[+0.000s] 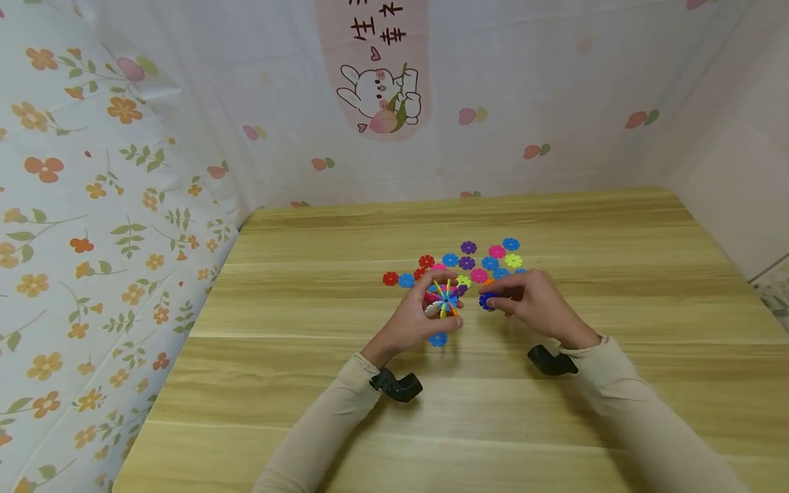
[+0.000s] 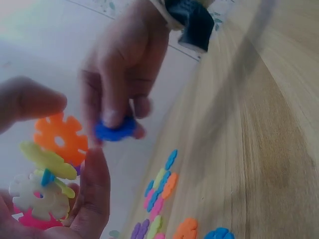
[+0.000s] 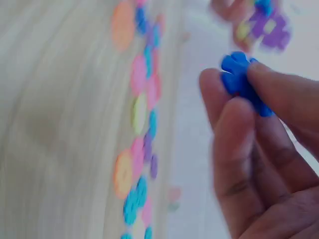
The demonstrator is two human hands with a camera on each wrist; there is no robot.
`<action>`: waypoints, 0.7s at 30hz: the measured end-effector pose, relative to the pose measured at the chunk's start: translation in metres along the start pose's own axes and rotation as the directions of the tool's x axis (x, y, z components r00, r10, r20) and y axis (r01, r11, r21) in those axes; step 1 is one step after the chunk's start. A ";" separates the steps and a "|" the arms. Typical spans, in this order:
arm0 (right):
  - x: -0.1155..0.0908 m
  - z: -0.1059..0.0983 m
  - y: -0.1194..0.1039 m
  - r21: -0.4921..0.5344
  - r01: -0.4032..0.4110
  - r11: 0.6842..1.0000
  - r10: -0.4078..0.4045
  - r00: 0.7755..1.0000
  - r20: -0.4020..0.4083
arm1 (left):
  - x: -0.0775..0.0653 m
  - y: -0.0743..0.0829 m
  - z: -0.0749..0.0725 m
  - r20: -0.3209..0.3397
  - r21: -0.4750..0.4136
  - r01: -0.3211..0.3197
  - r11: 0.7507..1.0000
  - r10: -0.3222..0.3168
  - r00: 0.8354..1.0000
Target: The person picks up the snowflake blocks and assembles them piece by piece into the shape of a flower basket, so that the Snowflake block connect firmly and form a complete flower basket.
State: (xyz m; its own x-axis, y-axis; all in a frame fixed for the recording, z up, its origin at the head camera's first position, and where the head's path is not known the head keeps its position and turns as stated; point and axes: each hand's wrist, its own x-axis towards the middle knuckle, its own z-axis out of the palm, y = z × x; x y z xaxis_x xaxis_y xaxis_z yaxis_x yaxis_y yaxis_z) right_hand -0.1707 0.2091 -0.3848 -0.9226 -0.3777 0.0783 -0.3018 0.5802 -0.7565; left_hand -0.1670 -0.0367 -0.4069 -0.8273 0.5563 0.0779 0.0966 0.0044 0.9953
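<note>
My left hand (image 1: 409, 318) holds a ball-like cluster of interlocking flower-shaped plastic discs (image 1: 446, 300) between its curved fingers and thumb. Orange, yellow, white and pink discs (image 2: 39, 199) show in the left wrist view, slotted together at angles. Just to the right, my right hand (image 1: 545, 308) pinches a single dark blue flower-shaped disc (image 3: 244, 84) between thumb and fingertips. A small gap separates that disc from the cluster in the head view. Parts of the cluster are hidden behind the left fingers.
Loose flower discs, such as a purple one (image 1: 468, 247) and a red one (image 1: 390, 279), lie spread over the wooden table (image 1: 296, 287) beyond the hands. One light blue disc (image 1: 437, 339) lies nearer, below the left hand. A patterned cloth (image 1: 277, 89) hangs behind the table.
</note>
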 end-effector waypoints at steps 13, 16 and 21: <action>-0.005 0.028 -0.023 -0.031 0.311 0.950 -0.307 0.907 -0.289 | 0.003 0.003 0.004 -0.032 0.083 -0.044 0.996 0.047 0.998; -0.004 0.032 -0.025 -0.104 0.389 0.915 -0.401 0.857 -0.323 | 0.002 0.005 0.005 -0.025 0.102 -0.059 0.993 0.062 0.998; -0.004 0.035 -0.027 -0.158 0.447 0.880 -0.473 0.804 -0.360 | 0.001 0.008 0.009 -0.017 0.149 -0.052 0.988 0.055 0.998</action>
State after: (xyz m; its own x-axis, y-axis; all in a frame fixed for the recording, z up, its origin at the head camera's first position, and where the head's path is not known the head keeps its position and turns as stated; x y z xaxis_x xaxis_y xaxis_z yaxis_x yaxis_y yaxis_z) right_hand -0.1508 0.1697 -0.3876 -0.6855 -0.3184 0.6547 -0.7163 0.4557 -0.5284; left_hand -0.1622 -0.0290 -0.3996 -0.8302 0.5411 0.1339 0.2208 0.0988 0.9703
